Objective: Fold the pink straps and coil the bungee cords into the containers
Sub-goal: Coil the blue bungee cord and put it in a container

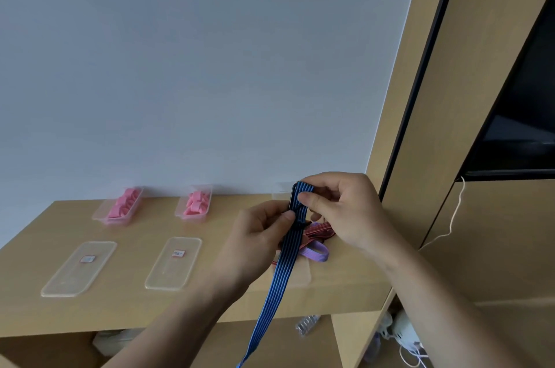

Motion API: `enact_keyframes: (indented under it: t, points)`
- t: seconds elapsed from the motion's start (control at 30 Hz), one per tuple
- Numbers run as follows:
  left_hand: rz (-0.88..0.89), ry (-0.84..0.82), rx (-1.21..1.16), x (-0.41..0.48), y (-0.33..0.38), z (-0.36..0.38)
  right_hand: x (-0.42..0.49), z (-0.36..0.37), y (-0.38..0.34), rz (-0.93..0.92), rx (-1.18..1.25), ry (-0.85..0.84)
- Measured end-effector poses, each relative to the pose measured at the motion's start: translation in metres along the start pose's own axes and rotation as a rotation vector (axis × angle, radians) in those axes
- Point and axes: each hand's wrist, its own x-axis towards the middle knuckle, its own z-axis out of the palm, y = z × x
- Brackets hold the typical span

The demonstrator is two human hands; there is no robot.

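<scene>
Blue ribbed flat bungee cord (287,252), its lower end cut off at 6 o'clock, is pinched at its folded top by left hand (259,235) and right hand (345,211) above the wooden desk (210,304).

Blue bungee cord (289,247) in both hands

Head view, single, wide-angle: worn on the person's head at the near edge of the worktop (210,301), it faced forward and only slightly down, close in. The worktop took the lower third, slightly tilted. The wall (180,67) filled the upper frame, and a wooden cabinet (441,97) bounded the right.
</scene>
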Motion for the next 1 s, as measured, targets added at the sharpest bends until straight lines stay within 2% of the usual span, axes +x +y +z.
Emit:
enact_keyframes:
  t: [0.2, 0.37, 0.5, 0.67, 1.0]
  points:
    - [-0.066, -0.086, -0.026, -0.008, -0.013, -0.001, -0.003, 0.010, 0.003, -0.093, -0.089, 0.165]
    - [-0.121, -0.068, -0.179, -0.007, -0.015, -0.003, -0.010, 0.014, 0.006, -0.373, -0.269, 0.325]
    - [-0.121, -0.114, -0.282, -0.002, -0.010, -0.005, -0.015, 0.015, 0.007, -0.537, -0.329, 0.404]
    - [-0.191, -0.093, -0.503, 0.005, -0.002, -0.007, -0.023, 0.016, 0.008, -0.642, -0.380, 0.403]
    - [-0.109, -0.121, -0.374, 0.011, 0.004, -0.015, -0.032, 0.020, 0.035, -0.764, -0.485, 0.252]
